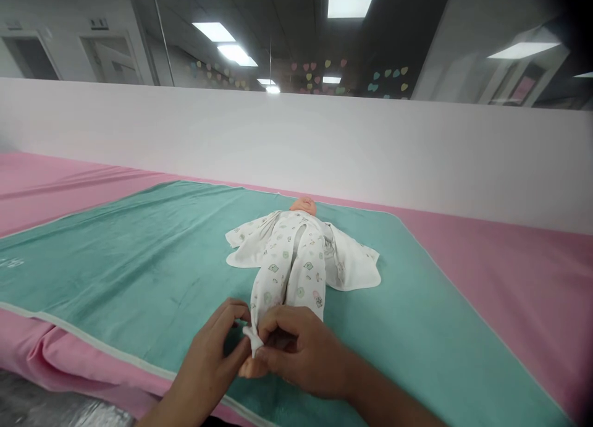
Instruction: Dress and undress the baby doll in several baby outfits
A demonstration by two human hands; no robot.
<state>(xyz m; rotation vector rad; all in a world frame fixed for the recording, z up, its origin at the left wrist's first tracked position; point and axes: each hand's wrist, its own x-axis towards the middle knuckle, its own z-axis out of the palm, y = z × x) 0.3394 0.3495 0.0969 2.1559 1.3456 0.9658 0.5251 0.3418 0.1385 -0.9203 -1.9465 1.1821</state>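
A baby doll (pixel 302 206) lies on its back with its head away from me. It wears white printed trousers (pixel 307 269), and a white printed top (pixel 354 260) is spread open at both sides. Around the ankle of the left-side leg is a bunched white cuff (pixel 252 339), perhaps a knotted tie. My right hand (pixel 301 350) pinches its right side between thumb and fingers. My left hand (pixel 217 346) is curled in from the other side, its thumb and fingertips closed at the cuff. A bare foot (pixel 252 367) shows below; the other foot is hidden behind my right hand.
Under the doll lies a green mat (pixel 139 248) with a pale border, on a pink cover (pixel 519 260). A low white wall (pixel 278 143) runs along the far edge, with dark glass (pixel 296 38) above it. Crinkled clear plastic (pixel 88 408) shows at the lower left.
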